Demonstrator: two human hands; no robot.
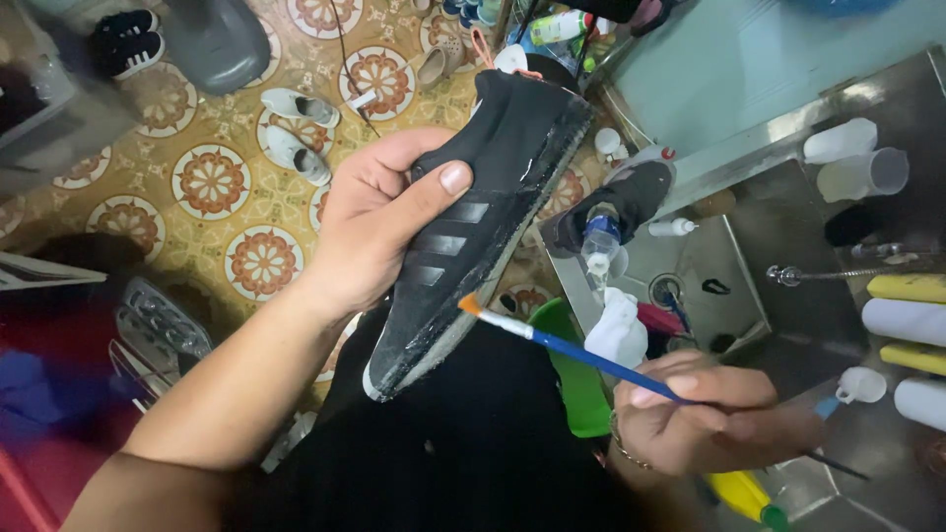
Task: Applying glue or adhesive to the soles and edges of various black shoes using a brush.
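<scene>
**Brush tip at the edge of a black shoe's sole**

I see my left hand (370,222) at the centre of the view, fingers wrapped around a black shoe (483,212) with dark side stripes. The thumb lies across the upper, and the rest of the fingers are hidden behind the shoe. The shoe is held up in the air on a slant, one end toward 1 o'clock and the other toward 7 o'clock, with its worn, pale-smeared sole edge turned to the right.

My right hand (705,419) sits at about 4 o'clock, fingers pinched narrow around the blue handle of a small paintbrush (581,357). The brush slants up toward 10 o'clock, and its orange-tipped bristles touch, or very nearly touch, the sole edge in the lower half of the shoe.

Just beyond the brush, toward 3 o'clock, a white cloth (619,330) lies beside a green plastic piece (576,379). A second dark shoe (616,202) rests at the rim of a metal sink (734,271), with a small clear bottle (599,246) in front of it. At the far right, yellow and white rolls (907,320) are stacked, and white cups (852,158) stand at 2 o'clock.

The patterned tile floor (212,182) fills the 10 o'clock side, with a pair of white shoes (296,128) and a black pair (128,39) lying on it.
</scene>
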